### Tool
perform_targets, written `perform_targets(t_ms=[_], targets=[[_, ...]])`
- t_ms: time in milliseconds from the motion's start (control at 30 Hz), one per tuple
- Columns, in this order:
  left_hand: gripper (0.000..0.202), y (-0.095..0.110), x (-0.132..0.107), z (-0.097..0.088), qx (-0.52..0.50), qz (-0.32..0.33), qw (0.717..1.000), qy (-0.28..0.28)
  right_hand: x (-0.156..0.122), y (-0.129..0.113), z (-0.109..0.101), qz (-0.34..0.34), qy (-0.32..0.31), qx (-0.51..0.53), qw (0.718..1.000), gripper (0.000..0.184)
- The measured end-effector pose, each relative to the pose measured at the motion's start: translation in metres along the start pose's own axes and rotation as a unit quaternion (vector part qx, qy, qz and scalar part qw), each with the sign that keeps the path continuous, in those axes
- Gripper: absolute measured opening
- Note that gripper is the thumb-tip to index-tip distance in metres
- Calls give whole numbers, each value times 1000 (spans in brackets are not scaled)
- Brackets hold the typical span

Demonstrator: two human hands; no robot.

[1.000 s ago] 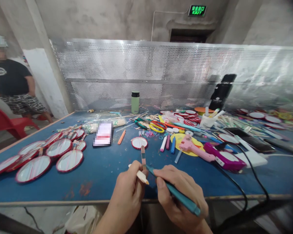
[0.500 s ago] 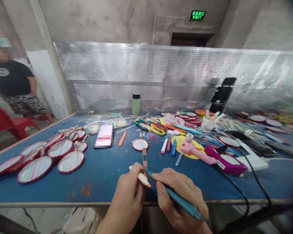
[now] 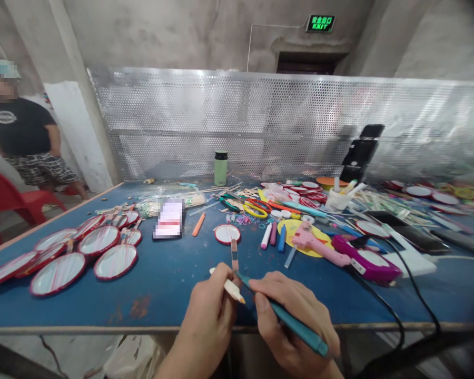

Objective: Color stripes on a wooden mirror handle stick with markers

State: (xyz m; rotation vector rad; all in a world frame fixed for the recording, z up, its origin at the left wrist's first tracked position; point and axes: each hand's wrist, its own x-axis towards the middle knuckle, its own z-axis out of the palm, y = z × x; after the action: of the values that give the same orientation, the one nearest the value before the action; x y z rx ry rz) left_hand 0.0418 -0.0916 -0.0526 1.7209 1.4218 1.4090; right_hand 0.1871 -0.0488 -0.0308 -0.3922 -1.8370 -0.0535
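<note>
My left hand [image 3: 209, 316] is closed near the front edge of the blue table [image 3: 161, 284]. It pinches the wooden stick handle [image 3: 234, 255] of a small red-rimmed round paddle [image 3: 226, 233] and also holds a white marker [image 3: 229, 287] with an orange tip. My right hand [image 3: 292, 321] grips a teal marker [image 3: 288, 321] like a pen. The teal marker's tip touches the stick just above my left fingers.
Several red-rimmed round paddles [image 3: 82, 247] lie at the left. A pink glue gun [image 3: 316, 243], markers [image 3: 273, 234], scissors [image 3: 253, 208], a green bottle [image 3: 220, 168], a phone [image 3: 169, 218] and black cables [image 3: 398, 273] clutter the middle and right. A person [image 3: 19, 137] stands by a red chair [image 3: 3, 202].
Both hands hold their grips and stay almost still. The view has shifted slightly.
</note>
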Motion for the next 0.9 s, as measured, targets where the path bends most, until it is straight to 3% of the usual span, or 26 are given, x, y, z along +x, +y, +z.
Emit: perform_targets(t_ms=[900], targets=[[24,2,0,1,5,1,1000,12,-1,-1,1,-2,-2,6,1000,16]])
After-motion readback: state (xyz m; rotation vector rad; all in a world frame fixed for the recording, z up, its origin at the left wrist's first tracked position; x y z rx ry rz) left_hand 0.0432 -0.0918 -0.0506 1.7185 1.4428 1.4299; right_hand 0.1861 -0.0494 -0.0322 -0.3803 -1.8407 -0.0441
